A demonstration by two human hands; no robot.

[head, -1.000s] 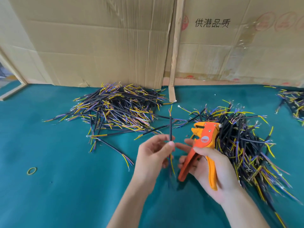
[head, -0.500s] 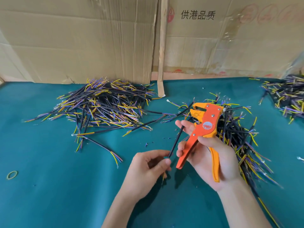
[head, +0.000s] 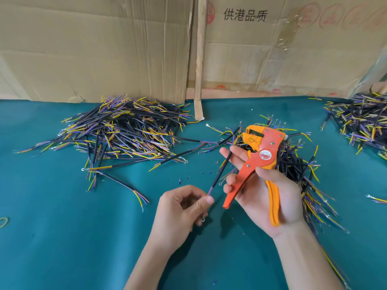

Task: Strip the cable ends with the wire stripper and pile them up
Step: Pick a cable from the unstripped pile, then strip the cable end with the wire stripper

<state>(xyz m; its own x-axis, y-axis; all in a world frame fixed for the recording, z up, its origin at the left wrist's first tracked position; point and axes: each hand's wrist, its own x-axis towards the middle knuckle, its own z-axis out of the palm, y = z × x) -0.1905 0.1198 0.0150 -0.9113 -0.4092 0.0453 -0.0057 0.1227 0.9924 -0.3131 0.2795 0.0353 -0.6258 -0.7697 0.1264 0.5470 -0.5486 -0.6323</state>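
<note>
Left hand (head: 184,208) pinches one black cable (head: 219,174) by its near end, between thumb and curled fingers; coloured inner wires show just above the thumb tip. The cable slants up and to the right — its far end lies against the extended fingers of the right hand (head: 266,193). Right hand grasps the orange wire stripper (head: 259,162), handles across the palm with the thumb over them, tool head pointing away, toward the far side. Whether the stripper's jaws touch the cable I cannot tell. On the green table (head: 62,237): a large pile of cables (head: 123,132) at far left — black sheaths, yellow and purple ends; a second pile (head: 297,164) just behind the right hand; a third pile (head: 364,120) at the far right edge. Cardboard sheets (head: 104,49) stand along the far edge. A yellow rubber band (head: 3,221) lies at the left edge.
</note>
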